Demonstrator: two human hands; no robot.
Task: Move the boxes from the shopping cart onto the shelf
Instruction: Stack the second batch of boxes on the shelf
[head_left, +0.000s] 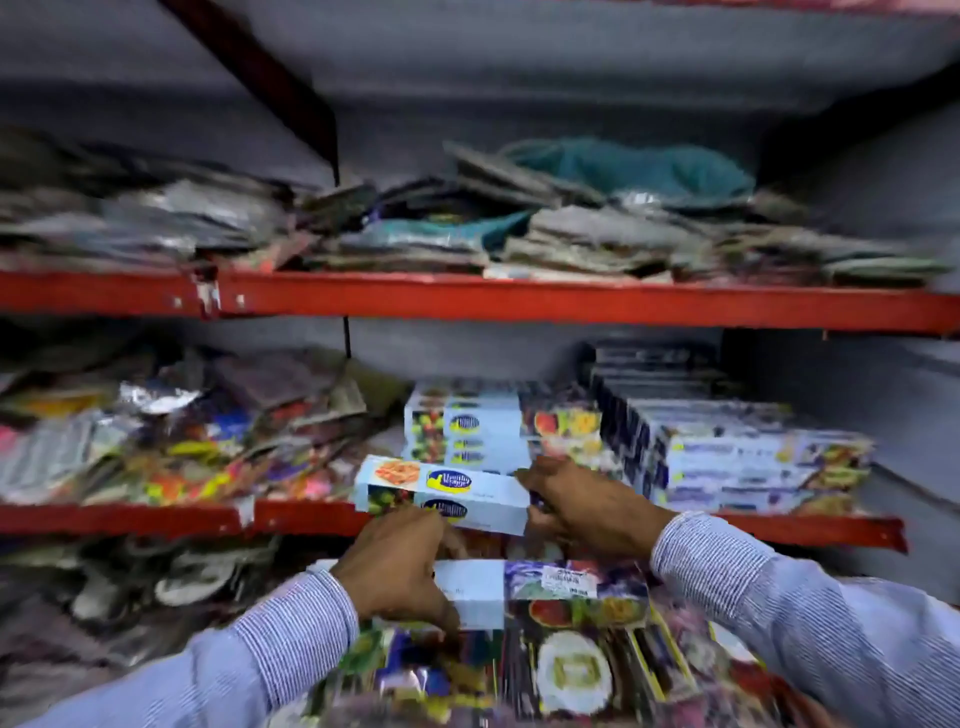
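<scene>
A long pale blue box (441, 491) with food pictures and a yellow-blue logo hangs level at the front edge of the middle shelf (156, 517). My right hand (587, 506) grips its right end. My left hand (402, 561) is curled around the left part of another pale blue box (545, 592), which lies on top of the pile in the cart below. Stacks of the same boxes (467, 431) sit on the shelf just behind, and a bigger stack (753, 457) stands to the right. The frame is motion-blurred.
Loose coloured packets (171, 447) cover the left of the middle shelf. The upper red shelf (519, 301) carries flat grey packets and a teal cloth (639, 166). Printed boxes (571, 670) fill the cart at the bottom.
</scene>
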